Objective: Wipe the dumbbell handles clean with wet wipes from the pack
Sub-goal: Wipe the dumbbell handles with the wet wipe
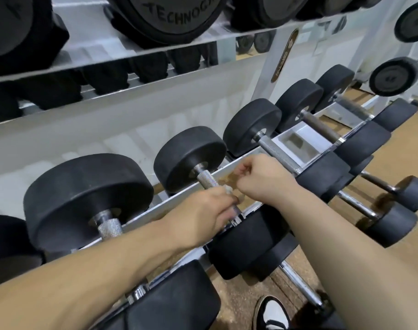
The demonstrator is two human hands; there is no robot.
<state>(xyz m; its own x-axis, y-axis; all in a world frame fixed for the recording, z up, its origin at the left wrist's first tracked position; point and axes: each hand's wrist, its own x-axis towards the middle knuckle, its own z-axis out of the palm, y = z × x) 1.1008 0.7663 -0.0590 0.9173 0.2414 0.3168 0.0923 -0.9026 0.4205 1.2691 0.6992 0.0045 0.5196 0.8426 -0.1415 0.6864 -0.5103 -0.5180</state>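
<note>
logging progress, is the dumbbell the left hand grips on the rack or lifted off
On the rack. The dumbbell lies across the rack, level with its neighbours; the left hand grips its handle.

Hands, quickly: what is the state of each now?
Left hand: grips the knurled silver steel dumbbell handle.
Right hand: fingers curled; contents cannot be told.

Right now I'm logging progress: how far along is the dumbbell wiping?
Done: cannot confirm; no handle looks plainly wiped. In hand: the left grip holds the second handle, with the right grip curled beside it; a pale scrap between them may be a wipe, unclear. Left: likely the next handle rightward and others beyond; no pack in view.
</note>
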